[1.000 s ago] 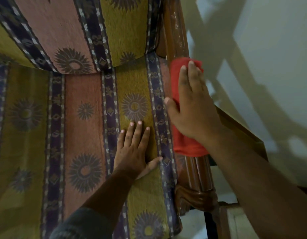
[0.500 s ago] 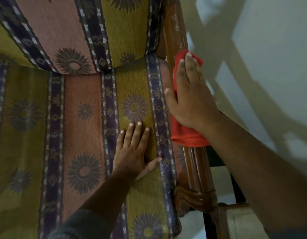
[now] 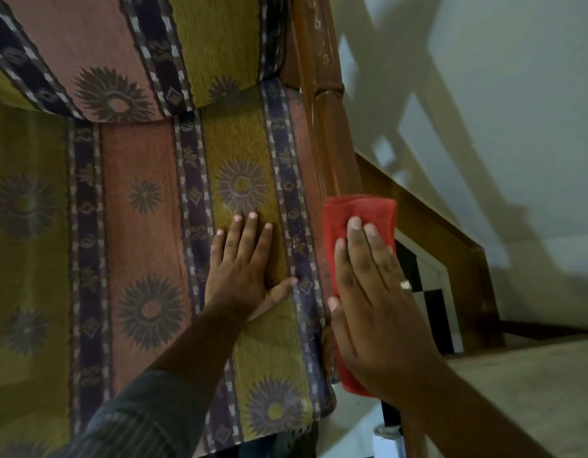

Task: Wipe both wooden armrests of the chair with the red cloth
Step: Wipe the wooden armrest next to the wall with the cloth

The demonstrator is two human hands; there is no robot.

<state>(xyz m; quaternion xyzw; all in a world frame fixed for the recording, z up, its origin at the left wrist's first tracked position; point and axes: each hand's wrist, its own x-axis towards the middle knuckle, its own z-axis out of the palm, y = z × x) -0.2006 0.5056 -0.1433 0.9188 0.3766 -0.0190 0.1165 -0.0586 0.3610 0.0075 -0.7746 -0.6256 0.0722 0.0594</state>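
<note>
The red cloth (image 3: 358, 211) is draped over the chair's right wooden armrest (image 3: 332, 133), near its front end. My right hand (image 3: 375, 302) lies flat on the cloth and presses it onto the wood, which it hides below. My left hand (image 3: 244, 269) rests palm down, fingers spread, on the striped seat cushion (image 3: 140, 200) just left of that armrest, holding nothing. The chair's left armrest is out of view.
The patterned backrest (image 3: 147, 51) rises at the top. Right of the armrest stand a pale wall (image 3: 500, 94), a wooden frame (image 3: 451, 246) and a black and white panel (image 3: 428, 292). A pale floor (image 3: 533, 385) shows lower right.
My right hand has slid the red cloth along the armrest toward me, from near the backrest to the front end. My left hand has stayed on the cushion. The view has shifted forward.
</note>
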